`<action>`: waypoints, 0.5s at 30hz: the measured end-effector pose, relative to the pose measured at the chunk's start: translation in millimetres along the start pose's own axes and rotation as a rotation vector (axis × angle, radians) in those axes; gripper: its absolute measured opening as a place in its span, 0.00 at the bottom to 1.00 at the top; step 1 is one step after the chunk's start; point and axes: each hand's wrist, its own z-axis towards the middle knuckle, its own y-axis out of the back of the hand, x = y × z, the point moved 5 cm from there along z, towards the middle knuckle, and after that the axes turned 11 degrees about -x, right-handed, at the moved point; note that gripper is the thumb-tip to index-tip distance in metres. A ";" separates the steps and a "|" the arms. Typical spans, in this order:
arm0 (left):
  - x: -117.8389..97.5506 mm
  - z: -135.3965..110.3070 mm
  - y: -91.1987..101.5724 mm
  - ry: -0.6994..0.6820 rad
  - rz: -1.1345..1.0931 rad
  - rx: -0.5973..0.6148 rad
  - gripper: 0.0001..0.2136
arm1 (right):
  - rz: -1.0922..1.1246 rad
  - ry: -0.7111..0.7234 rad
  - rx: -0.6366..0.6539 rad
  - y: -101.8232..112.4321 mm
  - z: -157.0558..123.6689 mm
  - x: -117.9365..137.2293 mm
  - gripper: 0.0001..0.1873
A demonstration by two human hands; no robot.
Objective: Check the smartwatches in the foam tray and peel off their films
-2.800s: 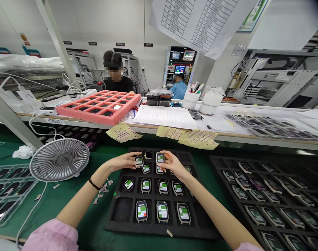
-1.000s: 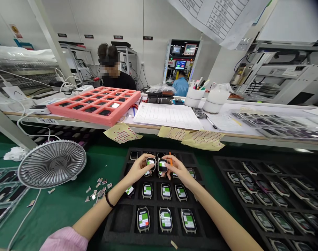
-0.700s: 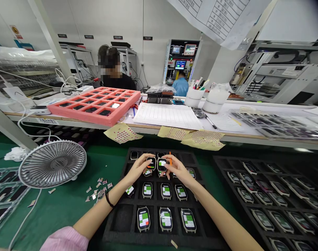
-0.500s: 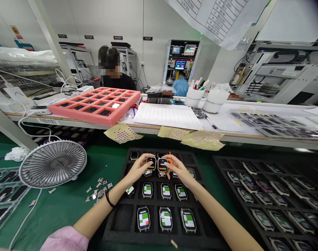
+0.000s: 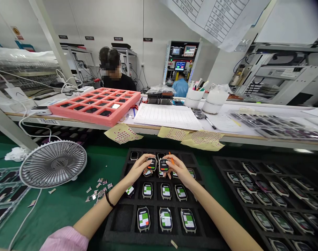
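From the head camera I see the left hand (image 5: 138,169) closed narrowly on one black-framed smartwatch (image 5: 151,164) and the right hand (image 5: 178,170) on a second smartwatch (image 5: 164,165), just above a black foam tray (image 5: 122,218). Below the hands, seven smartwatches (image 5: 166,191) sit in its pockets, in rows of four and three. Left of the hands stands a grey plastic desk fan (image 5: 53,164).

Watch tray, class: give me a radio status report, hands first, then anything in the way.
Left hand holding one watch; right hand holding another watch. Both over black foam tray. Fan beside tray, not touching.
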 end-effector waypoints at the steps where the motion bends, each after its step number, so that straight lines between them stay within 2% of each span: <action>1: -0.6 -0.3 -0.2 0.003 -0.001 -0.002 0.18 | 0.000 -0.003 -0.003 0.1 -0.3 0.4 0.15; 9: 1.0 0.2 0.2 -0.025 0.037 -0.002 0.19 | -0.004 0.017 -0.006 1.1 1.5 -1.5 0.15; 15: 2.0 0.9 -2.2 -0.058 0.011 0.032 0.20 | 0.013 0.044 -0.004 0.9 2.8 -5.1 0.19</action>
